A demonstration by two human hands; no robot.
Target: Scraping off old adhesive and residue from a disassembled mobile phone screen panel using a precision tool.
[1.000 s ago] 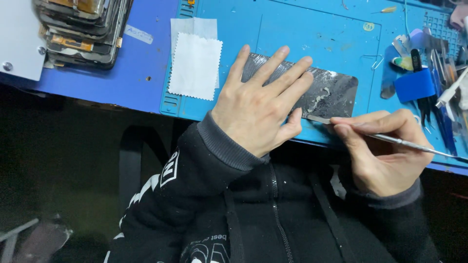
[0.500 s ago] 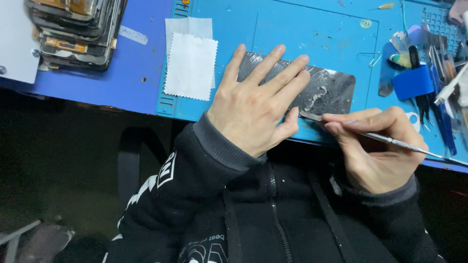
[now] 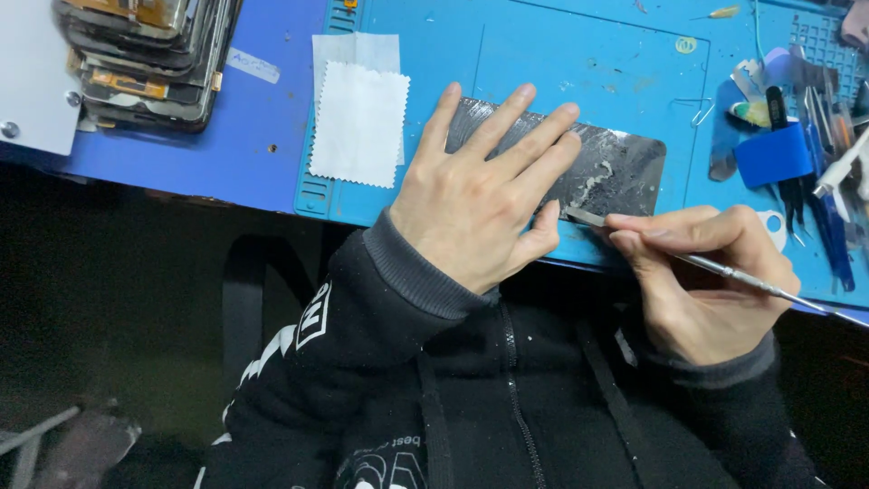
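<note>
My left hand [image 3: 480, 195] lies flat with spread fingers on a dark phone panel [image 3: 620, 167] smeared with grey residue, pressing it onto the blue work mat [image 3: 561, 63]. My right hand [image 3: 697, 272] pinches a thin metal scraper tool [image 3: 724, 269] like a pen. Its flat tip touches the panel's near edge, just right of my left thumb. The left part of the panel is hidden under my left hand.
A white cloth square [image 3: 359, 122] lies on the mat to the left of the panel. A stack of phone parts [image 3: 149, 54] sits at the far left. Tweezers, picks and a blue holder [image 3: 774, 154] crowd the right side. The table's near edge runs just below my hands.
The scraper tip has stayed at the panel's near edge, with my right hand shifting only slightly. My left hand keeps its place on the panel.
</note>
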